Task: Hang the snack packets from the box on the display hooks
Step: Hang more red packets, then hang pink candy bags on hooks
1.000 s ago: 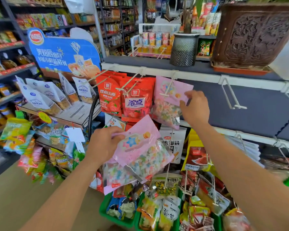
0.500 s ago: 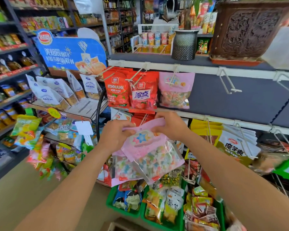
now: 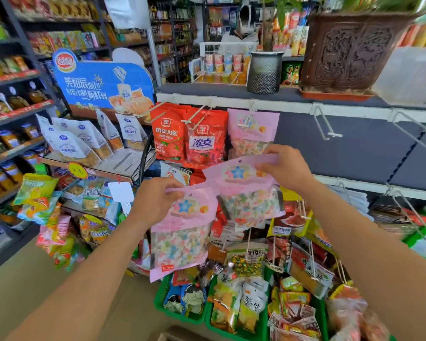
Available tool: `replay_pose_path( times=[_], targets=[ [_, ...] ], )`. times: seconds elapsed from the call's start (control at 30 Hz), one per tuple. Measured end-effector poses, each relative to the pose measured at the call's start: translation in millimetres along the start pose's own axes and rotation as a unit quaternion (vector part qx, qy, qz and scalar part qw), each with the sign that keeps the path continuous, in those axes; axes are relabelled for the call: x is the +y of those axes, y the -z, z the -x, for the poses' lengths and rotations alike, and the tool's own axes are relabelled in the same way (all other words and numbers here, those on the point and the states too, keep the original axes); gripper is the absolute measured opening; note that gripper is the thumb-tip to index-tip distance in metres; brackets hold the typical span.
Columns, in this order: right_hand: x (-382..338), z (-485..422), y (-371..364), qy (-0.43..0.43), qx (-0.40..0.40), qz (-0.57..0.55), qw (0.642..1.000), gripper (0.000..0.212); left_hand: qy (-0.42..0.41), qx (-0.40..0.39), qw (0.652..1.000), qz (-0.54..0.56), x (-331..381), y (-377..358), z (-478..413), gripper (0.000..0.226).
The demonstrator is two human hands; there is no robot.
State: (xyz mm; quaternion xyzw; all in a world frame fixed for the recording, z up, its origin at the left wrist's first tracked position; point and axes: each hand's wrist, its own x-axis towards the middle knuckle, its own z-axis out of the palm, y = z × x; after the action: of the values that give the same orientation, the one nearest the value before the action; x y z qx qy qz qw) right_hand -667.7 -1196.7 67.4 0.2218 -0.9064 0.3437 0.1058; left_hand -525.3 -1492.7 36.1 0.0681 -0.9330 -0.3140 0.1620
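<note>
At the dark display panel (image 3: 354, 153), open room lies to the right around an empty hook (image 3: 326, 125). The left hand (image 3: 155, 200) grips the lower pink packet (image 3: 182, 232), near. The right hand (image 3: 284, 166) pinches the upper pink packet (image 3: 249, 193) by its top edge, long axis hanging, just below the loaded hook (image 3: 247, 119), which lies farther up.

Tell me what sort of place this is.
Most likely a small grocery or snack shop: stocked aisle shelves, display hooks hung with red snack packets, and green baskets of packaged snacks below.
</note>
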Motion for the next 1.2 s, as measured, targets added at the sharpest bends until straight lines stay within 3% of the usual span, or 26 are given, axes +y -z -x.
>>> replay_pose_path(
  times=[0.13, 0.3, 0.47, 0.53, 0.67, 0.77, 0.87, 0.93, 1.2],
  targets=[
    [0, -17, 10, -0.004, 0.042, -0.014, 0.999, 0.013, 0.003, 0.005, 1.000, -0.026, -2, 3, 1, 0.004],
    [0, -45, 8, -0.048, 0.070, -0.037, 0.996, 0.044, 0.003, 0.010, 0.999, -0.034, 0, 4, 1, 0.005],
    [0, -62, 5, -0.079, 0.048, -0.052, 0.994, 0.037, 0.008, 0.004, 1.000, -0.026, 2, 3, -2, 0.005],
    [2, -68, 5, -0.085, 0.044, -0.053, 0.994, 0.024, 0.012, 0.000, 1.000, -0.017, 4, 2, -4, 0.005],
    [9, -74, 3, -0.097, 0.035, -0.047, 0.994, 0.026, 0.002, 0.004, 1.000, -0.019, 7, -2, -10, 0.007],
    [15, -80, 0, -0.104, 0.033, -0.041, 0.993, 0.031, -0.004, 0.013, 1.000, -0.021, 11, -4, -16, 0.008],
    [16, -86, -4, -0.130, 0.041, -0.050, 0.989, 0.057, 0.009, 0.020, 1.000, -0.020, 15, -5, -23, 0.009],
    [19, -96, -5, -0.142, 0.049, -0.053, 0.987, 0.063, 0.023, 0.031, 0.999, -0.021, 18, -7, -28, 0.009],
    [38, -148, -19, -0.197, 0.109, -0.018, 0.974, 0.034, 0.000, 0.091, 0.995, -0.030, 29, -18, -42, 0.010]
  ],
)
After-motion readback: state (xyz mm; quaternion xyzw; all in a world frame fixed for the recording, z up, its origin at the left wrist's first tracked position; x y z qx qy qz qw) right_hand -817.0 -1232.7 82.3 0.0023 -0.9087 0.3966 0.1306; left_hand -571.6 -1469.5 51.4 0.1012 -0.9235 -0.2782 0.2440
